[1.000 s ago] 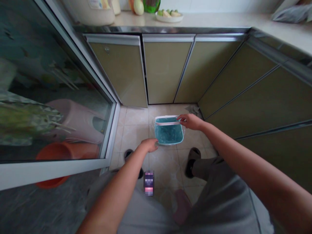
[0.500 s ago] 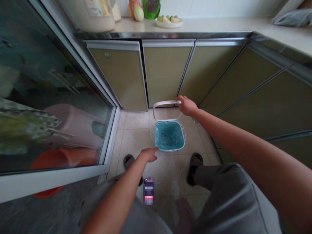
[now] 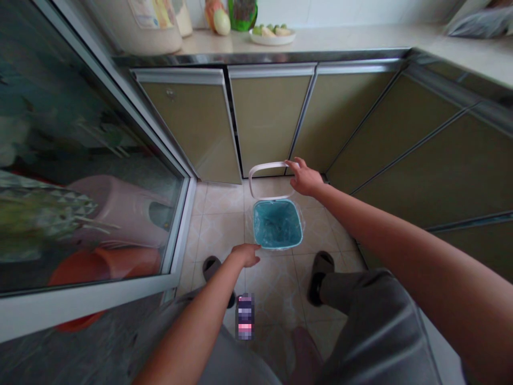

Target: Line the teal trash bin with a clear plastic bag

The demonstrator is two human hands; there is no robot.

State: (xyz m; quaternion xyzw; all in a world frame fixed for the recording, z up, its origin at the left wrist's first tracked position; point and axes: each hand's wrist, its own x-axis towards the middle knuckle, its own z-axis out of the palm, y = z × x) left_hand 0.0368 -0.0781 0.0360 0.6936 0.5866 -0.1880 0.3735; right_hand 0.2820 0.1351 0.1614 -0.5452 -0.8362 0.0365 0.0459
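A blue-green trash bin (image 3: 278, 227) with a clear plastic liner around its rim stands on the floor between my feet. Its white rim ring (image 3: 251, 182) is tipped up at the far side of the bin. My right hand (image 3: 305, 178) is at the ring's upper right corner, fingers spread and fingertips touching it, not wrapped around it. At the bin's near left corner, my left hand (image 3: 245, 255) has its fingers closed, with the tips against the rim. How much of the liner it holds is hidden.
Cabinet doors (image 3: 266, 123) rise close behind the bin, the left one slightly ajar. A plate of cut fruit (image 3: 272, 36) sits on the counter above. A glass sliding door (image 3: 120, 176) is on the left. My slippers (image 3: 320, 275) flank the bin; a blurred patch (image 3: 245, 316) covers something below.
My right hand has loosened from the ring, its fingers lifting and spreading. The ring stays tipped up. My left hand stays at the bin's corner. The view has shifted slightly.
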